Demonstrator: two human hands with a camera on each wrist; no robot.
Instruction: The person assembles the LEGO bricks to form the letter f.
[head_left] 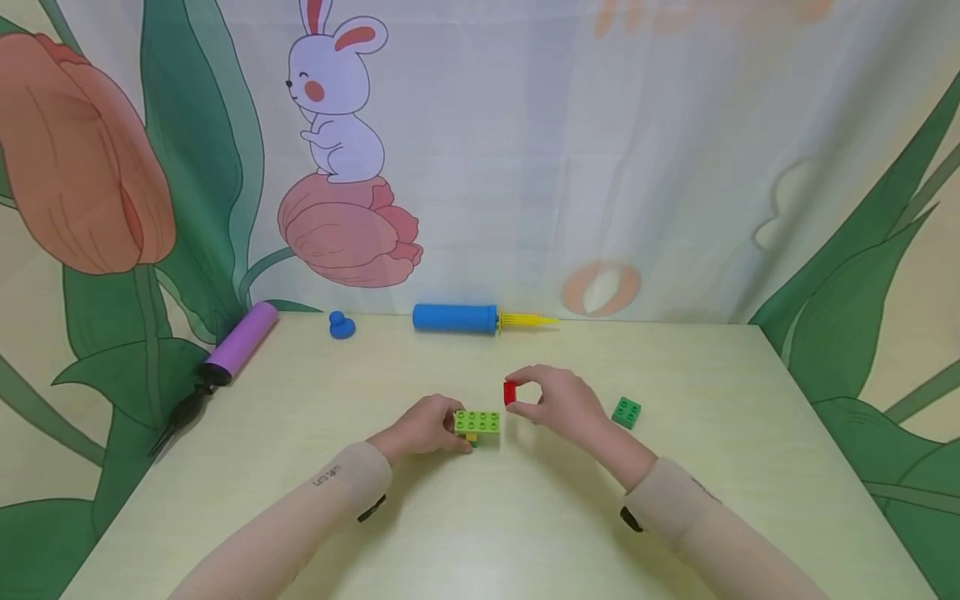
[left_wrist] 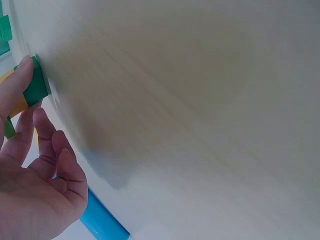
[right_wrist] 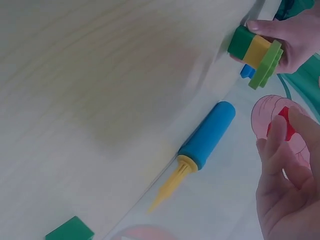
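Gripping the stack [head_left: 477, 422] with left hand [head_left: 430, 425] — pinching the red brick [head_left: 510, 393] near it with right hand [head_left: 564, 407], well left of the loose green brick [head_left: 626, 412]

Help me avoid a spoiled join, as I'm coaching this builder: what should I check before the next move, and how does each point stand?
1. Stack held: ok, the left hand grips it.
2. Red block held: ok, the right hand pinches it between thumb and finger.
3. Top of the stack uncovered: ok, the bumps on its light green block show.
4. Red block lined up above the stack: not ok, in the head view it is off to the right, with a gap.
5. Red block's bumps facing up: cannot tell, fingers hide part of it.
6. Loose dark green block apart from the stack: ok, it lies right of the right hand.
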